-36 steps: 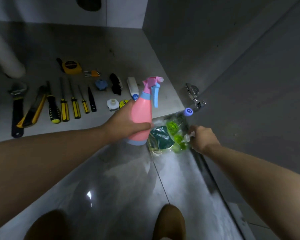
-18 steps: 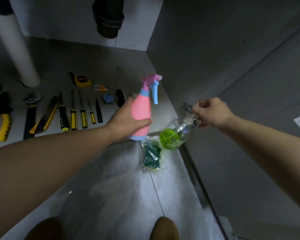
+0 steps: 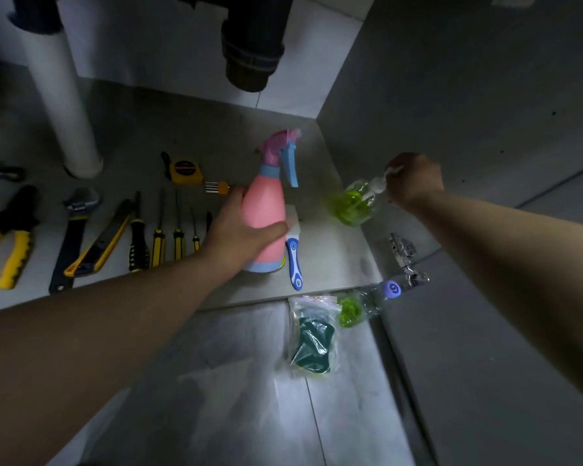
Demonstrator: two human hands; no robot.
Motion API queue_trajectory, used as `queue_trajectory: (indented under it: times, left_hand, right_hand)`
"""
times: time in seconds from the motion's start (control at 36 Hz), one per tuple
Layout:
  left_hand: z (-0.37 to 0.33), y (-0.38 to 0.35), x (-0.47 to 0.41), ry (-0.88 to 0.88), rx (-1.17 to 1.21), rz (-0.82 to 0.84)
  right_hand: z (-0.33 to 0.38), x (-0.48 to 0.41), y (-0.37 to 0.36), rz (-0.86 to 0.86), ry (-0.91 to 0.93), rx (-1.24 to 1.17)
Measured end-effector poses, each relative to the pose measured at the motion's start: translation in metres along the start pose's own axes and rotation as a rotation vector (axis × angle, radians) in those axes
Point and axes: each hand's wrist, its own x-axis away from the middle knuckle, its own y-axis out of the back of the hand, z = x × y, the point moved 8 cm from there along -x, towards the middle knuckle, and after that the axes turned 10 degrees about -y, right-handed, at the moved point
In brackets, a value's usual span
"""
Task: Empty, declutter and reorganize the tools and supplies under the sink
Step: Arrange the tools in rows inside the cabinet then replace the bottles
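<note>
My left hand (image 3: 239, 230) grips a pink spray bottle (image 3: 266, 210) with a pink and blue trigger head, upright over the cabinet floor (image 3: 330, 253). My right hand (image 3: 413, 181) pinches the pump top of a clear bottle of green liquid (image 3: 352, 205), which hangs tilted above the cabinet's right side. On the tiles outside lie a clear bag with a dark green scrubber (image 3: 312, 341) and a second clear bottle with green liquid and a blue cap (image 3: 367, 302).
Several hand tools lie in a row on the cabinet floor: yellow pliers (image 3: 11, 243), a wrench (image 3: 73, 237), a utility knife (image 3: 101, 240), screwdrivers (image 3: 159, 233), a tape measure (image 3: 184, 169). A blue-and-white brush (image 3: 293, 260) lies beside the spray bottle. A white pipe (image 3: 64, 95) and black drain (image 3: 253, 38) hang above. A door hinge (image 3: 406, 260) juts at the right.
Both hands moved forward into the cabinet. The pink bottle went deeper over the floor. The green bottle was lifted from the tiles and carried up and right.
</note>
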Motion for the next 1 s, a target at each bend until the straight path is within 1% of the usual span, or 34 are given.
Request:
queue_trajectory:
  times: [0.14,0.28,0.36,0.5,0.56,0.61,0.64,0.67,0.72,0.78,0.83,0.89,0.94,1.0]
  left_hand:
    - [0.007,-0.005,-0.001,-0.002,0.033,0.021]
    - [0.015,-0.01,-0.003,-0.001,0.051,0.028]
    - [0.02,-0.016,-0.004,0.005,0.058,0.048]
    - [0.019,-0.025,-0.006,0.018,0.057,0.064]
    - [0.017,-0.03,-0.006,0.019,0.071,0.072]
    - [0.015,-0.035,-0.007,0.01,0.072,0.075]
    - [0.012,-0.038,-0.008,0.004,0.059,0.076]
    - [0.01,-0.04,-0.008,-0.003,0.05,0.077]
    - [0.003,-0.046,-0.005,-0.02,0.046,0.074]
    - [-0.002,-0.051,-0.001,-0.033,0.039,0.074]
    - [-0.007,-0.056,0.003,-0.05,0.018,0.088]
    - [-0.013,-0.06,0.005,-0.08,-0.024,0.098]
    - [-0.019,-0.06,0.005,-0.108,-0.056,0.09]
    - [-0.022,-0.061,0.003,-0.131,-0.081,0.087]
  right_hand:
    - [-0.001,-0.019,-0.011,-0.047,-0.059,0.018]
    - [-0.008,-0.027,-0.028,-0.033,-0.08,0.03]
    - [-0.01,-0.027,-0.035,-0.015,-0.049,0.061]
    - [-0.011,-0.017,-0.038,0.062,0.029,0.109]
    - [-0.011,-0.012,-0.028,0.039,0.017,0.135]
    - [-0.001,-0.003,-0.012,0.007,0.044,0.086]
    - [0.008,0.002,-0.006,0.045,0.068,-0.005]
    - [0.016,0.01,-0.003,0.131,0.071,-0.128]
    - [0.031,0.029,0.001,0.357,0.019,-0.31]
    - [0.046,0.047,0.003,0.524,-0.001,-0.336]
    - [0.059,0.061,0.002,0.611,0.046,-0.317]
    - [0.07,0.072,0.001,0.602,0.124,-0.268]
    - [0.079,0.077,0.001,0.52,0.209,-0.214]
    - [0.082,0.074,0.001,0.434,0.24,-0.231]
